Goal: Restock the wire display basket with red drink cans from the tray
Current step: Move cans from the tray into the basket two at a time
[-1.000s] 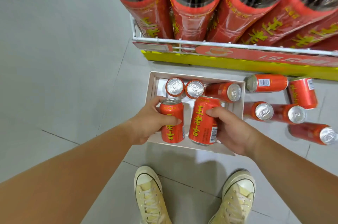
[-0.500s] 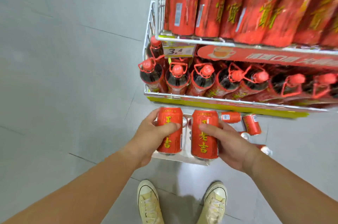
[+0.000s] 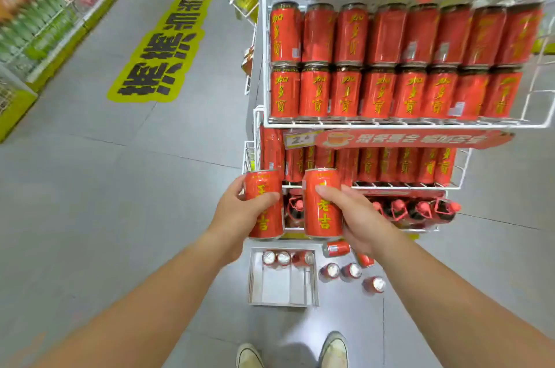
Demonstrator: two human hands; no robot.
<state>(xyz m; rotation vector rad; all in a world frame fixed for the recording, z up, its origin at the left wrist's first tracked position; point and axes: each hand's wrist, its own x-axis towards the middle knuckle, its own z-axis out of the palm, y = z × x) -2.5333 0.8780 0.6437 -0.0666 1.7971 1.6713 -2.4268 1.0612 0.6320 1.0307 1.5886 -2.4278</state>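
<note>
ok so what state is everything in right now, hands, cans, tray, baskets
left hand: grips left can
right hand: grips right can
left can: upright, held off the floor
right can: upright, held off the floor
tray: on floor, three cans at its far end
loose cans: on floor right of tray, outside it
top basket: full, cans two high

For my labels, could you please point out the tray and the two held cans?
tray (image 3: 274,288): head view, bare floor.
left-hand can (image 3: 265,221): head view, lower label.
right-hand can (image 3: 323,218): head view, lower label.
</note>
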